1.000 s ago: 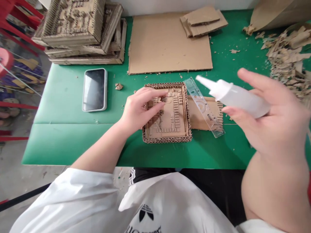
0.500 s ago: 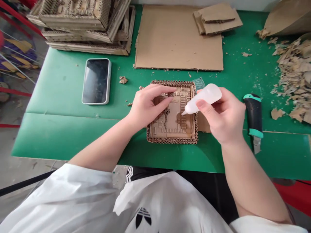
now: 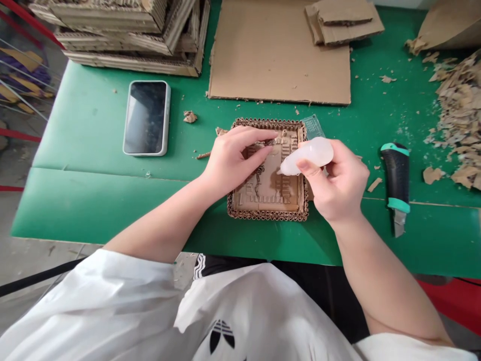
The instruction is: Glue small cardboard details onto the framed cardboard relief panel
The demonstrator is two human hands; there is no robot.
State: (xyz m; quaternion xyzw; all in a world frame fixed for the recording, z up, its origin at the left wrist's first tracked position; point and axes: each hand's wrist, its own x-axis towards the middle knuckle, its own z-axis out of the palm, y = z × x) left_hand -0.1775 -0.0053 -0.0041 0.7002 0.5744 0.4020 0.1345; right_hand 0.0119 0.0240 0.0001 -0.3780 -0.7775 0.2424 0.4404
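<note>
A square cardboard tray point(image 3: 267, 217) with corrugated walls lies in front of me, and small ridged cardboard strips line its floor. My left hand point(image 3: 240, 155) reaches over its left wall, thumb and forefinger stretched out and apart above the inside. Part of the tray is hidden beneath that hand. In my right hand point(image 3: 340, 180) is a white squeeze glue bottle point(image 3: 310, 154), tilted with its nozzle pointing down and left into the tray. Whether the nozzle tip touches the cardboard I cannot tell.
A phone point(image 3: 146, 118) lies at the left, below stacked cardboard frames point(image 3: 131, 62). A cardboard sheet point(image 3: 270, 55) with smaller pieces point(image 3: 347, 22) is at the back. To the right are a utility knife point(image 3: 397, 185), its blade exposed, and a heap of scraps point(image 3: 460, 110).
My right hand has moved slightly left with the glue bottle, which now lies flatter over the tray. My left hand stays at the tray's left side. The whole view has shifted a little.
</note>
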